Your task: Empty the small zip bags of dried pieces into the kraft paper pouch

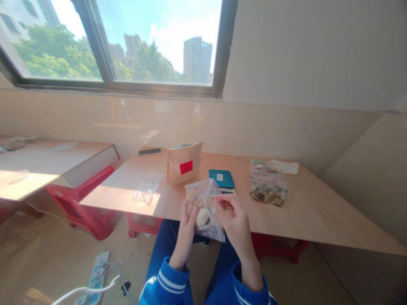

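Note:
I hold a small clear plastic zip bag (203, 199) with pale and brown pieces inside, just in front of the table's near edge. My left hand (187, 222) grips its lower left side, fingers closed on the plastic. My right hand (233, 216) pinches the bag's right upper edge. Behind the bag on the wooden table (318, 212) lie a teal flat device (221, 178) and a brown paper pouch (184, 163) with a red label, standing upright.
A stack of filled clear bags (267, 183) lies right of centre, white paper (285, 166) behind it. Empty clear bags (148, 188) lie at the left, a phone (149, 151) at the far edge. Red stools (85, 207) stand under the tables; a power strip (95, 277) is on the floor.

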`<state>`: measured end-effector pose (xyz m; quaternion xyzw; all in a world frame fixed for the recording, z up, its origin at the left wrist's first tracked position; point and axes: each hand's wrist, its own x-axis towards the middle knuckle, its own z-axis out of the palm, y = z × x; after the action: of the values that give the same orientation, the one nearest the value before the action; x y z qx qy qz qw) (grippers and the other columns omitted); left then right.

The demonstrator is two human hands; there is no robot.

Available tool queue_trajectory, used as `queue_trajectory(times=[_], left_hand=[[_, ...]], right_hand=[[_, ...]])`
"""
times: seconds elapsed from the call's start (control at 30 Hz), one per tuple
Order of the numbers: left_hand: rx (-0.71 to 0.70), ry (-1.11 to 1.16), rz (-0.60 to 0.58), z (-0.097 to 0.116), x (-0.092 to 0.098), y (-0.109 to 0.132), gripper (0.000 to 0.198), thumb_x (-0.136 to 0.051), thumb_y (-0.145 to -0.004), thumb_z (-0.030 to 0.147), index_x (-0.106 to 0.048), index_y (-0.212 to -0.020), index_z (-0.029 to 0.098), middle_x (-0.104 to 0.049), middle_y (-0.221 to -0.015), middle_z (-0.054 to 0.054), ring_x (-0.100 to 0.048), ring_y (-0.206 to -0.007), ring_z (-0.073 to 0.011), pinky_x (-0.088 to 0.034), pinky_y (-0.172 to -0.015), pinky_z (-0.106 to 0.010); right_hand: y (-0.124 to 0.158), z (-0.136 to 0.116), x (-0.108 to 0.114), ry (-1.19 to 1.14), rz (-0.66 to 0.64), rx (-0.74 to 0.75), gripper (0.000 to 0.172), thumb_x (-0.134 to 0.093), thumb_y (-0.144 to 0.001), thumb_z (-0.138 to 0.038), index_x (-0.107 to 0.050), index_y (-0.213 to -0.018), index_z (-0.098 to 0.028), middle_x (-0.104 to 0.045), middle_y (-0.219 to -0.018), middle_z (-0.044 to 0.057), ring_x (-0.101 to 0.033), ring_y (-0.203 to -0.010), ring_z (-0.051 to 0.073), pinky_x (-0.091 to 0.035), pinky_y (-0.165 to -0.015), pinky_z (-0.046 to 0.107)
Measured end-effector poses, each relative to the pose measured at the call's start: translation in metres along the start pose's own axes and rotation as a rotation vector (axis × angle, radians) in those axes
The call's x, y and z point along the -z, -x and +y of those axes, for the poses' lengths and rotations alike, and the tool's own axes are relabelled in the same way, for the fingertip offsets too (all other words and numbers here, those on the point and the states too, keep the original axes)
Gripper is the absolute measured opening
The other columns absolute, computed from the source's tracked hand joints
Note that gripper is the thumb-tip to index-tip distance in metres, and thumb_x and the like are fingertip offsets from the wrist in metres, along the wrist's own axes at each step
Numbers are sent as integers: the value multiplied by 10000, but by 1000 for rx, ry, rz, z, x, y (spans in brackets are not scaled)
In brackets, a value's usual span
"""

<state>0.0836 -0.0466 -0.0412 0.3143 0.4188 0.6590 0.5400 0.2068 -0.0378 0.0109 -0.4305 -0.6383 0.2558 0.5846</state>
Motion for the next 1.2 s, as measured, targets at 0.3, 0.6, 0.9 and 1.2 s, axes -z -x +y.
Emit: queue_trajectory(times=[0.3, 0.6, 0.9, 1.2], left_hand=[[-109, -184, 53, -2, 8, -1, 523, -506, -860, 525, -471, -1285, 223, -578, -1323, -82, -515, -1241, -228, -403, -1033, -343], [-200, -311, -28, -3, 17, -8, 399, -527, -845, 514, -641, -1006, 167, -689, -911, -45, -626, -902, -194, -475, -841, -295], [-188, -243, -55, 7, 10, -6, 428, -553, -818, 512, -651, -1054, 169, -689, -1104, -85, -599, -1086, -233, -441, -957, -340], [-63, -29, -12, -10, 26, -13, 487, -543, -791, 441, -571, -1195, 170, -601, -1290, -108, -517, -1235, -265, -366, -1059, -411]], right_hand=[[2, 12, -10, -84, -103, -90, 157, -509, -895, -285, -613, -982, -205, -650, -1009, 82, -639, -966, 200, -539, -853, 334], [2, 25, -12, 21, -304, -145, 403, -532, -851, -276, -531, -1249, -214, -632, -1127, 90, -652, -906, 191, -537, -847, 355], [0, 30, -16, 63, -328, -103, 263, -562, -829, -254, -629, -1078, -199, -656, -966, 46, -622, -831, 171, -521, -768, 296], [1, 27, -17, -3, -368, -173, 241, -602, -814, -289, -653, -1030, -197, -692, -1039, 51, -642, -862, 182, -513, -801, 312]])
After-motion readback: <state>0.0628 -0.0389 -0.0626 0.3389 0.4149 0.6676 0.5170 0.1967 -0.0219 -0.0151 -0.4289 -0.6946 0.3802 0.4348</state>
